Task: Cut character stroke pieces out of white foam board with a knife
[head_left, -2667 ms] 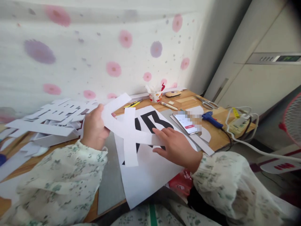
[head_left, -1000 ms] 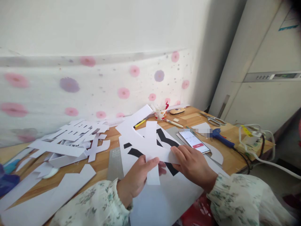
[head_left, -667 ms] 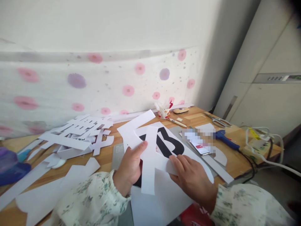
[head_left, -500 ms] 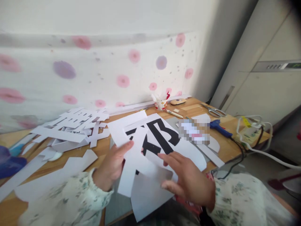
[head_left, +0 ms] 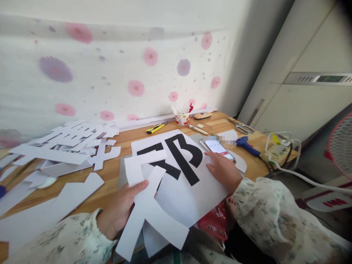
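My left hand [head_left: 123, 201] is closed on a white paper cut-out [head_left: 150, 198] shaped like a character with crossing strokes, pinched between thumb and fingers. The cut-out covers part of a white sheet [head_left: 176, 201] bearing bold black character strokes [head_left: 183, 157]. My right hand [head_left: 224, 170] lies at the sheet's right side, fingers stretched out and holding nothing. Its fingertips are close to a phone [head_left: 218, 148] with a lit screen. Whether they touch the sheet or the phone, I cannot tell. A grey board [head_left: 123, 167] shows under the sheet.
White cut-outs [head_left: 68, 143] are piled at left. A yellow utility knife [head_left: 156, 127], paper cup [head_left: 182, 119], marker [head_left: 198, 129] and mouse [head_left: 202, 115] stand behind. At right are scissors [head_left: 242, 126], a blue glue gun [head_left: 247, 146], a corded power strip [head_left: 280, 152] and a fan [head_left: 342, 146].
My left hand has moved the white cut-out down and left, uncovering more black strokes. My right hand has moved up and right, away from it. The view has shifted right.
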`<action>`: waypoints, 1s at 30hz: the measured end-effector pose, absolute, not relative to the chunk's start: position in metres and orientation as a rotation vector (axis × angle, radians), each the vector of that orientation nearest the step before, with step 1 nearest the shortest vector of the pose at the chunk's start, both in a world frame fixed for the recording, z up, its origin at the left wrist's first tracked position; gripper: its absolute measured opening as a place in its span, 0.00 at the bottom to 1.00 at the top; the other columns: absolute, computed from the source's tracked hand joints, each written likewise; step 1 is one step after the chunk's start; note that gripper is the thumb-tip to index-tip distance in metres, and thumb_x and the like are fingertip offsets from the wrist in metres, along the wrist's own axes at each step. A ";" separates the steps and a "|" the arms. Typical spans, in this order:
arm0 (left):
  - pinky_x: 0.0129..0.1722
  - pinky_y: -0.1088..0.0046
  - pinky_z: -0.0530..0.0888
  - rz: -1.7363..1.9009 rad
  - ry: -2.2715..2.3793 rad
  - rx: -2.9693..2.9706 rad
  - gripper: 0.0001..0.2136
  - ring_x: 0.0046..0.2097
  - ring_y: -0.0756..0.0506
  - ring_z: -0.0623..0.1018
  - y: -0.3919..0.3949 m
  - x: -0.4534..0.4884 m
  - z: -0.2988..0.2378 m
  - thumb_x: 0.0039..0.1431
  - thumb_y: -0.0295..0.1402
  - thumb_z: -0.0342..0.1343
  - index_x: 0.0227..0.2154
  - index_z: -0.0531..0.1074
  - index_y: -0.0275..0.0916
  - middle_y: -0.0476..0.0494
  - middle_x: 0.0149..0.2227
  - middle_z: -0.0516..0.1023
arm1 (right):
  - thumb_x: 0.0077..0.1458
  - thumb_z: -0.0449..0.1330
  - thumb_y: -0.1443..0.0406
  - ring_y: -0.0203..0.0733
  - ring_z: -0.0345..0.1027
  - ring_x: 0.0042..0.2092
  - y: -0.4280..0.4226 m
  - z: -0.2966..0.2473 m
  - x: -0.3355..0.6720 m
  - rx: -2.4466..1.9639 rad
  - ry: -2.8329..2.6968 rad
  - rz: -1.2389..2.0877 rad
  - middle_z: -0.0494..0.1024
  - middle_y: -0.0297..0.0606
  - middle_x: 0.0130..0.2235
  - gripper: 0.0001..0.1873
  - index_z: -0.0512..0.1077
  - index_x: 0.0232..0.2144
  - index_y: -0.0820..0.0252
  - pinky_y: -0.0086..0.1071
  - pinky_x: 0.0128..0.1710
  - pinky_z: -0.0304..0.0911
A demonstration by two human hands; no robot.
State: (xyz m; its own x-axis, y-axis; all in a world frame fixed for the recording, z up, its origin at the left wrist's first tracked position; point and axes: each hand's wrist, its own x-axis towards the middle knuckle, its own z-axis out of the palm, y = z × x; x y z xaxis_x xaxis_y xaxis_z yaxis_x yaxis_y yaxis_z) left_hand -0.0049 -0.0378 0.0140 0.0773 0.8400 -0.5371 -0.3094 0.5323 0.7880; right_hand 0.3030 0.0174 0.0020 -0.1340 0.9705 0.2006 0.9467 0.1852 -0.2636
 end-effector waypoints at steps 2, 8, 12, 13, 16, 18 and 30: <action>0.30 0.69 0.78 0.900 1.219 0.528 0.08 0.29 0.44 0.79 -0.038 -0.009 0.014 0.53 0.32 0.64 0.34 0.77 0.33 0.38 0.28 0.81 | 0.58 0.55 0.71 0.43 0.72 0.50 0.004 0.004 0.287 -1.723 -2.172 0.138 0.77 0.45 0.50 0.20 0.70 0.53 0.60 0.35 0.51 0.64; 0.30 0.69 0.78 0.885 1.248 0.538 0.08 0.29 0.43 0.79 -0.037 -0.019 0.013 0.51 0.33 0.65 0.31 0.78 0.32 0.38 0.29 0.81 | 0.56 0.56 0.72 0.41 0.73 0.47 -0.019 -0.007 0.244 -1.435 -2.296 0.452 0.78 0.44 0.46 0.21 0.71 0.53 0.64 0.31 0.49 0.65; 0.28 0.72 0.76 0.853 1.276 0.587 0.08 0.28 0.45 0.78 -0.034 -0.012 0.011 0.50 0.32 0.66 0.32 0.78 0.34 0.41 0.27 0.81 | 0.56 0.58 0.69 0.49 0.71 0.46 -0.013 -0.009 0.250 -1.494 -2.370 0.326 0.75 0.49 0.46 0.23 0.69 0.55 0.65 0.41 0.48 0.66; 0.27 0.73 0.76 0.838 1.279 0.603 0.08 0.27 0.45 0.78 -0.034 -0.010 0.011 0.49 0.32 0.67 0.31 0.78 0.33 0.41 0.27 0.80 | 0.56 0.58 0.69 0.52 0.70 0.47 -0.011 -0.006 0.253 -1.500 -2.356 0.233 0.75 0.50 0.46 0.22 0.70 0.54 0.64 0.44 0.49 0.66; 0.26 0.73 0.75 0.789 1.271 0.644 0.10 0.26 0.46 0.77 -0.034 -0.007 0.013 0.49 0.34 0.67 0.32 0.78 0.33 0.40 0.27 0.80 | 0.58 0.58 0.68 0.53 0.66 0.51 -0.005 0.007 0.258 -1.347 -2.274 0.075 0.73 0.51 0.49 0.18 0.71 0.51 0.63 0.47 0.52 0.63; 0.26 0.74 0.74 0.748 1.236 0.676 0.11 0.26 0.47 0.77 -0.034 -0.005 0.015 0.50 0.35 0.66 0.32 0.78 0.33 0.41 0.27 0.80 | 0.59 0.58 0.65 0.50 0.65 0.54 0.001 0.017 0.253 -1.163 -2.219 0.203 0.73 0.49 0.52 0.19 0.69 0.53 0.62 0.44 0.54 0.62; 0.27 0.73 0.74 0.507 1.087 0.857 0.11 0.27 0.46 0.78 -0.027 0.001 0.032 0.47 0.36 0.67 0.31 0.79 0.34 0.40 0.27 0.81 | 0.56 0.60 0.59 0.36 0.66 0.31 0.053 0.043 0.221 -1.154 -2.098 1.098 0.76 0.34 0.30 0.11 0.77 0.30 0.60 0.28 0.29 0.57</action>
